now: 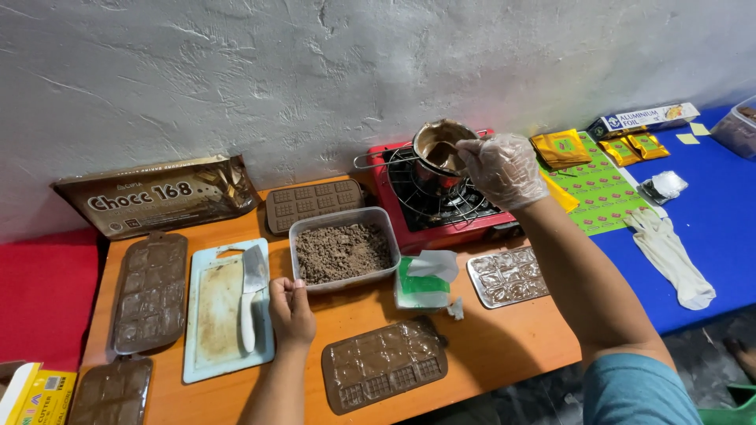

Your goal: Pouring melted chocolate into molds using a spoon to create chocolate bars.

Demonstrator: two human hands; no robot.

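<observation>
Over the red stove (409, 224), gloved right hand (504, 169) grips a utensil in the small pot (438, 153) of melted chocolate. Bare left hand (291, 311) rests curled beside the tub of crumbs (343, 250).

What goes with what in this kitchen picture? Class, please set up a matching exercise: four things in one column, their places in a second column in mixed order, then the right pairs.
Things
1. small metal pot
2. cleaver
3. clear tub of brown crumbs
4. white glove

Places
A. lying on the blue surface
B. on the red stove, under the gloved right hand
C. on the pale cutting board
D. on the orange table, next to the bare left hand

Pairs: 1-B, 2-C, 3-D, 4-A
</observation>
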